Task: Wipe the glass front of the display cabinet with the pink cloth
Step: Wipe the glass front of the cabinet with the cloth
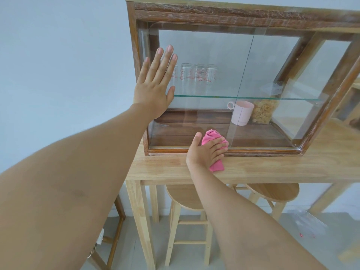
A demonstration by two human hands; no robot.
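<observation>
A wooden display cabinet (233,13) with a sliding glass front (204,55) stands on a light wooden table (272,168). My left hand (155,82) lies flat, fingers spread, against the left part of the glass near the frame. My right hand (206,152) holds the bunched pink cloth (211,136) at the bottom of the glass, by the lower wooden rail. A tail of the cloth hangs below my fingers onto the table.
Inside, several clear glasses (198,75) stand on a glass shelf (253,98); a pink mug (241,115) and a jar of cereal (264,112) sit below. Two round wooden stools (278,190) are tucked under the table. A power strip (100,235) lies low left.
</observation>
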